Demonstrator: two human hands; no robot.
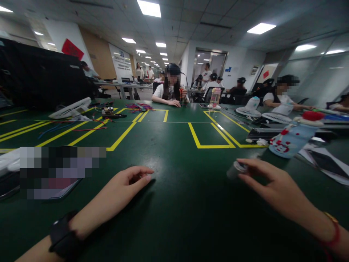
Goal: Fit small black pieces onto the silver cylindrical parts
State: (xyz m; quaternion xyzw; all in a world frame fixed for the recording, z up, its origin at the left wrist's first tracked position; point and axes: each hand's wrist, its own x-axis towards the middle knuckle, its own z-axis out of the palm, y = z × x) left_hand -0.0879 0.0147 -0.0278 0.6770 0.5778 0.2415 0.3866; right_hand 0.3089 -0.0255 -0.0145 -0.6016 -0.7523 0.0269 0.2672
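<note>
My left hand (131, 183) rests loosely curled over the green table, thumb and index finger a little apart, with nothing visible between them. A dark band circles that wrist. Over to the right, my right hand (272, 183) grips a small grey cylinder (235, 171) between thumb and fingertips. The cylinder is tilted and smeared by motion, so its exact kind is unclear. Behind the right hand stands a light blue cup (293, 140) with a red top. To the left of my left hand lies a flat, phone-like device (65, 191), mostly blurred out.
Yellow tape (216, 146) marks outlines on the green table (169, 218). White fans (72, 109), tangled coloured wires (139, 107) and loose parts lie farther off. At right are papers with a dark phone (328, 163). Across the table sits a person (170, 91) in a cap.
</note>
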